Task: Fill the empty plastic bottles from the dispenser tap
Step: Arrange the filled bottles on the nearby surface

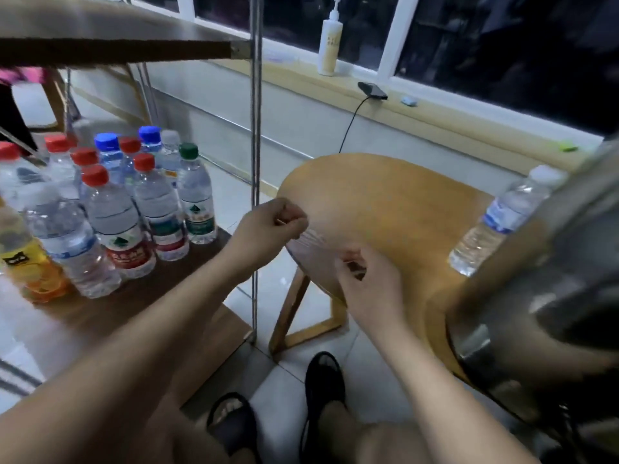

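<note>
Left hand [271, 226]: fingers curled tight into a fist, pinching the upper end of the bottle [310, 244]. The cap is hidden inside the fist.

Right hand [368, 283]: fingers and thumb curled round the lower end of the same bottle, just right of and below the left fingers.

The bottle is clear and blurred. It spans the short gap between the two hands, held in the air at the near-left edge of the stool [385, 202]. Whether it contains water cannot be told.

Right of the right fingers, well apart, a second bottle [502, 222] with a white cap stands on the stool. Just beside it, at the far right, is the grey dispenser [552, 296], blurred; its tap cannot be made out.

Left of the left fingers, past a metal post [256, 128], a bottle group [134, 202] with red, blue, green and white caps stands on a shelf [134, 296].

Below both hands, two black sandals [234, 426] rest on the floor.
</note>
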A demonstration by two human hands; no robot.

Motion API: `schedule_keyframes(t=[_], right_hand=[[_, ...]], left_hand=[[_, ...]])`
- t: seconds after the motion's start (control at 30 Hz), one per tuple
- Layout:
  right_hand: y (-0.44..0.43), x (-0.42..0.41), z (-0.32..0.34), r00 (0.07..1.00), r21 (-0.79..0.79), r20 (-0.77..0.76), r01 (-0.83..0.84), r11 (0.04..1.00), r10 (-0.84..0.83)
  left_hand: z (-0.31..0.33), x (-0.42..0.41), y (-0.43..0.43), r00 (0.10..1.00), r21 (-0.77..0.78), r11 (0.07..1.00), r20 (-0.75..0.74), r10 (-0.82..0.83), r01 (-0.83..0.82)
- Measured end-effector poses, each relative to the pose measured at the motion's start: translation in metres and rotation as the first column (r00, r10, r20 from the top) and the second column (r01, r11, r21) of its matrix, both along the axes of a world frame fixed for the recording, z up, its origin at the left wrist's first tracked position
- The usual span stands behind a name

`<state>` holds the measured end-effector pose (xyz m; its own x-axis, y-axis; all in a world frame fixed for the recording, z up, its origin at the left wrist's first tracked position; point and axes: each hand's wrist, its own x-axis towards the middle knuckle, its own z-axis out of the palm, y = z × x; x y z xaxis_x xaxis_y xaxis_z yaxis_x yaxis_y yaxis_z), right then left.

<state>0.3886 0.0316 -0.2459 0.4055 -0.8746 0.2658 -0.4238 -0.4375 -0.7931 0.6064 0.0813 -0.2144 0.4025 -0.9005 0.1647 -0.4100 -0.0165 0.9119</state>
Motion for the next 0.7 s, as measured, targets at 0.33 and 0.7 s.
schedule_keyframes(t=[0.33, 0.7], right_hand=[[-0.013, -0.028, -0.008, 0.983, 0.089, 0.096, 0.147, 0.985, -0.156], [-0.014, -0.024, -0.014, 0.983, 0.058, 0.078, 0.164, 0.985, -0.168]], left_hand=[[0.043, -0.087, -0.148, 0.910, -0.045, 0.909, -0.013, -0.414, 0.413], [0.081, -0.169, -0.220, 0.738, 0.013, 0.739, -0.056, -0.672, 0.674]])
